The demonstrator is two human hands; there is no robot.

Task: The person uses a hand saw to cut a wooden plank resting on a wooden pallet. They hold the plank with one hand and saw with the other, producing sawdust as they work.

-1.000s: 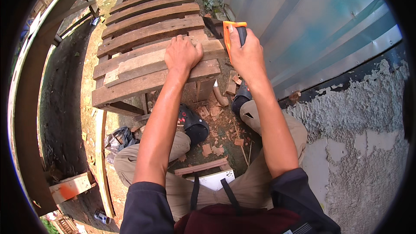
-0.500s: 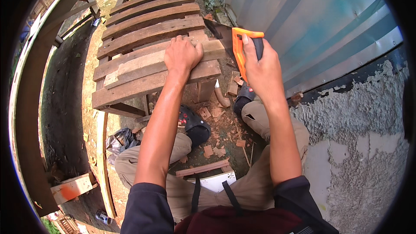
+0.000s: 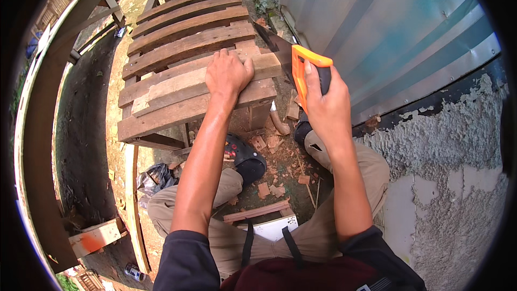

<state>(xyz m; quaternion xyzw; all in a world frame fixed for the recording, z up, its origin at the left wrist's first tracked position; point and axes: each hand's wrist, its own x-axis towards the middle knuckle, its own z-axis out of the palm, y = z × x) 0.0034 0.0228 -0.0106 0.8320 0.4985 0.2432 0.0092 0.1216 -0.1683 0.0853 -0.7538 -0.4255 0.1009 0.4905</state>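
My right hand (image 3: 327, 97) is wrapped round the orange and black handle of a handsaw (image 3: 313, 55). Its dark blade slants up and to the left, by the right end of a wooden board (image 3: 177, 87). That board lies across the near side of a slatted wooden bench (image 3: 186, 40). On top of the board rests my left hand (image 3: 229, 74), fingers curled over its far edge and gripping it. Whether the saw teeth touch the wood I cannot tell.
Beside me on the right rise a corrugated metal sheet (image 3: 398, 37) and a rough grey wall (image 3: 447, 145). Wood offcuts (image 3: 264, 189) and chips litter the ground between my feet. A long wooden frame (image 3: 37, 145) stands on the left, and a can (image 3: 134, 272) lies near it.
The saw and my right hand have shifted slightly down, toward me. My left hand keeps its place on the board. The whole view has moved a little.
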